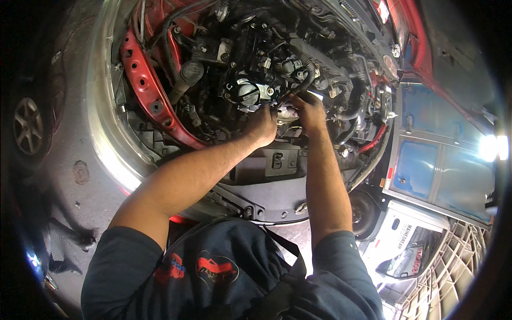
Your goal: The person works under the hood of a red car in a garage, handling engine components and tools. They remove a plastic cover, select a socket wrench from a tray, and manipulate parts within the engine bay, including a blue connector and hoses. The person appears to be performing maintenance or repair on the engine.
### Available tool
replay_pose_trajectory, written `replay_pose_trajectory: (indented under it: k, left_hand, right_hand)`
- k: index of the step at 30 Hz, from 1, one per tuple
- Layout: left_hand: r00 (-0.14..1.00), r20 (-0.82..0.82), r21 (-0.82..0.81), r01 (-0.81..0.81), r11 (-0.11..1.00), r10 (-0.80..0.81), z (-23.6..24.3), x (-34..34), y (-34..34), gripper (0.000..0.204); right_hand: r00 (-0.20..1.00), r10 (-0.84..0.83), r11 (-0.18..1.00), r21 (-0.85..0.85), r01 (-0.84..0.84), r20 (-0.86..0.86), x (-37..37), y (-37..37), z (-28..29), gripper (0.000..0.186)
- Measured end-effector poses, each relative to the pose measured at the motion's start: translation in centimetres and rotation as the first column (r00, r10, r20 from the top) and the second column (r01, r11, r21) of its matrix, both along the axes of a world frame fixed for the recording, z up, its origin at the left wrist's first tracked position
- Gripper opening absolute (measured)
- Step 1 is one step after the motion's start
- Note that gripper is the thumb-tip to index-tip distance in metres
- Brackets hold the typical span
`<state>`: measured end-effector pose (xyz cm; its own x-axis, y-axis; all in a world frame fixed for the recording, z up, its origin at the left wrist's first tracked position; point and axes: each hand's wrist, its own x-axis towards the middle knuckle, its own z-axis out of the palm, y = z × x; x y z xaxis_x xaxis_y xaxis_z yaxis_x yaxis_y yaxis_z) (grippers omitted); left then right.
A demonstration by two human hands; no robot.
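The left hand (261, 127) and right hand (310, 111) curl close together, their hold impossible to tell. Beyond them sit a round silver-grey cap (247, 94) and black ribbed plastic hose (308, 63).

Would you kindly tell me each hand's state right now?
Left hand: curled near the round silver metal engine part; whether it grips anything cannot be told.
Right hand: near the black ribbed hose; grip cannot be told.

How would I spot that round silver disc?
Find the engine, with a red bar curving along its left. Just beyond the left hand sits the disc. A dark line crosses its shiny face, unlike the duller cap further left.
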<state>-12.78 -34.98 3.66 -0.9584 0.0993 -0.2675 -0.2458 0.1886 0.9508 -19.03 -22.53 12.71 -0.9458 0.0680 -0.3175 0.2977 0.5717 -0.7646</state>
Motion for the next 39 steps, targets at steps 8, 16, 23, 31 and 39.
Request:
replay_pose_trajectory:
  k: [8,16,23,31,39]
  left_hand:
    - [0.998,0.000,0.036,0.061,0.998,-0.061,0.7,-0.4,-0.8,0.037]
    - [0.922,-0.007,-0.328,0.363,0.872,-0.386,0.2,0.8,-0.4,0.036]
    - [0.792,0.168,-0.496,0.583,0.643,-0.587,-2.0,0.3,-0.1,0.036]
    - [0.836,0.060,-0.436,0.513,0.740,-0.545,-1.6,0.7,-0.6,0.033]
    - [0.781,0.176,-0.503,0.594,0.628,-0.599,-1.6,0.4,-0.9,0.030]
  right_hand:
    - [0.989,0.015,0.989,0.145,0.007,-0.149,-0.1,-0.8,0.7,0.028]
    - [0.995,0.087,0.930,0.354,-0.101,0.054,1.6,1.8,-1.2,0.031]
    - [0.971,0.096,0.973,0.226,-0.045,-0.220,2.7,0.9,-2.8,0.040]
    - [0.971,-0.145,0.924,-0.325,0.202,0.191,3.2,2.7,-4.8,0.025]
    - [0.997,0.061,0.994,0.090,-0.065,0.047,4.1,1.7,-5.8,0.034]
